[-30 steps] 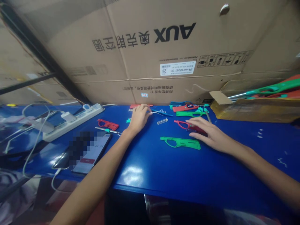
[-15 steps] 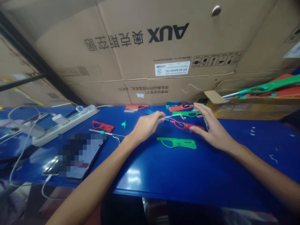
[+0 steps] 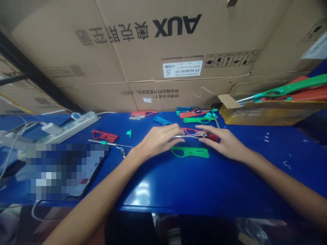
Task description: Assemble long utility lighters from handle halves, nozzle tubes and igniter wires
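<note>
My left hand (image 3: 162, 139) is closed on a thin metal lighter tube (image 3: 178, 136), most of which its fingers hide. White wires (image 3: 195, 134) trail from the tube toward my right hand (image 3: 221, 141). That hand's thumb and forefinger are apart, around the wire ends; whether the thumb touches them I cannot make out. Behind the wires is a red lighter casing (image 3: 190, 131), partly covered by my right fingers. A green casing half (image 3: 196, 152) lies on the table just below both hands. Beyond my left hand is a blue casing piece (image 3: 162, 120).
Red (image 3: 192, 114) and green casings (image 3: 196, 120) lie at the back beside small green parts (image 3: 214, 111). A carton (image 3: 260, 114) of lighters stands right. On the left are a red casing (image 3: 104, 136), another metal tube (image 3: 111, 143), a power strip (image 3: 74, 126) and a blurred-out device (image 3: 94, 173).
My right hand has come down and left, closer to my left hand, its fingers now around the wire ends. The tube and wires moved slightly lower. The view shifted a little.
</note>
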The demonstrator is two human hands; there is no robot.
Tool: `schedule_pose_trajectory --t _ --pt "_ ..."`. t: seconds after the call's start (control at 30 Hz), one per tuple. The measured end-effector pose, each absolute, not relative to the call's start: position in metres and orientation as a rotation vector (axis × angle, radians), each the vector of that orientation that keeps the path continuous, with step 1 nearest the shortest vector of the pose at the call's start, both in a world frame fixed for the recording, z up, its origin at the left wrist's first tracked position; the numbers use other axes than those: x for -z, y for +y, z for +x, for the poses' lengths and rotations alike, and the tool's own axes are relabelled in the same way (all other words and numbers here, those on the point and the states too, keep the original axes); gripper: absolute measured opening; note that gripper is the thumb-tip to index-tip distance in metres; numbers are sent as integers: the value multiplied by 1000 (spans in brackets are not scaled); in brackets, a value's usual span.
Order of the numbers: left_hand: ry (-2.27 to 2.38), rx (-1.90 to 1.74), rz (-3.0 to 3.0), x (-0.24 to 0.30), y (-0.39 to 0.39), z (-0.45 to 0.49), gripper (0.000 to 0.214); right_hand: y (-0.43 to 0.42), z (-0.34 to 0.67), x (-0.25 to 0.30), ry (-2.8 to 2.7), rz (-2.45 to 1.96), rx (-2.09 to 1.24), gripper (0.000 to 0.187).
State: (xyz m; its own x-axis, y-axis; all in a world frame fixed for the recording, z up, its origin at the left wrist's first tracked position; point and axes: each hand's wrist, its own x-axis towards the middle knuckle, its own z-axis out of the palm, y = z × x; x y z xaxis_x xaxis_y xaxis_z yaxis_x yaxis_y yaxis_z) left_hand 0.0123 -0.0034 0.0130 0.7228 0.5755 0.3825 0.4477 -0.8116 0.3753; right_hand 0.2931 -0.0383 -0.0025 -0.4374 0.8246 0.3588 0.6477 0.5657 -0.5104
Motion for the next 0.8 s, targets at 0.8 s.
schedule_pose_trajectory --t 0.8 --pt "700 -770 2838 -10 6 4 24 -40 294 0 -2202 -1085 -529 24"
